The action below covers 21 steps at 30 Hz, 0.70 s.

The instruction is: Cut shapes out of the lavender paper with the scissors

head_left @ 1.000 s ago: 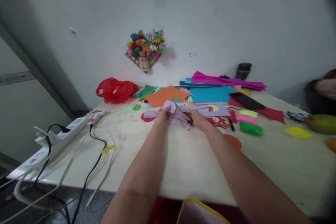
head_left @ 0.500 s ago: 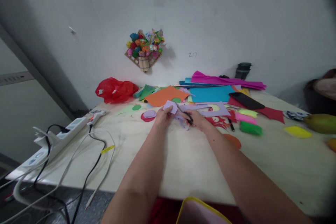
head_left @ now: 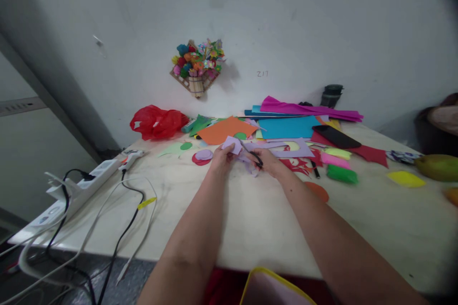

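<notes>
My left hand (head_left: 221, 158) pinches a piece of lilac paper (head_left: 232, 145) over the middle of the pale table (head_left: 250, 214). My right hand (head_left: 267, 161) is closed round black-handled scissors (head_left: 253, 156), their blades reaching into the lilac paper. A lilac scrap hangs below between the two hands. Just left of my left hand lie a red and a lilac paper disc (head_left: 202, 156).
Coloured paper sheets (head_left: 286, 126) and cut scraps crowd the table's far side, with a black phone (head_left: 336, 137), a red plastic bag (head_left: 157, 122), green and pink lumps (head_left: 341, 174). A power strip (head_left: 82, 186) with cables sits left. A person's head (head_left: 442, 121) shows at the right edge.
</notes>
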Tool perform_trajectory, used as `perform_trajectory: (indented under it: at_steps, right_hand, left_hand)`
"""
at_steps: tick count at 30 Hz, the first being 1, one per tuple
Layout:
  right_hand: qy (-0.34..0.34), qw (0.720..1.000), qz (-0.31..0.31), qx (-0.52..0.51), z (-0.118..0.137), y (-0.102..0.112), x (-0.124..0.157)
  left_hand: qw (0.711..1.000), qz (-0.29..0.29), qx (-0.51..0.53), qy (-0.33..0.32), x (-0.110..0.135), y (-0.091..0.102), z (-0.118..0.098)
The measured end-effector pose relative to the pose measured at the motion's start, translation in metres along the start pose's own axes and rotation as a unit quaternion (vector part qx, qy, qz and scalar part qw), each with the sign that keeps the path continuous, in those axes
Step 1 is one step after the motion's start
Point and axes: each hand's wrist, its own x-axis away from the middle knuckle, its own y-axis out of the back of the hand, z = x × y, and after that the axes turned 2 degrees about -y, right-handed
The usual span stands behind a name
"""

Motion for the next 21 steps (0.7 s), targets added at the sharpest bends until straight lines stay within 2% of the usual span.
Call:
perform_trajectory:
  at_steps: [15,21]
  right_hand:
    - [0.022,1.0,0.01,0.011,0.0037,-0.0007,0.0024]
    - [0.0,1.0,0.003,0.016,0.0071,-0.0024,0.0051]
  left_hand:
    - [1.0,-0.002,0.011,0.001,-0.0015,0.0001,-0.0004]
    - [1.0,-0.004,0.01,0.002,-0.0008,-0.0008,-0.0019]
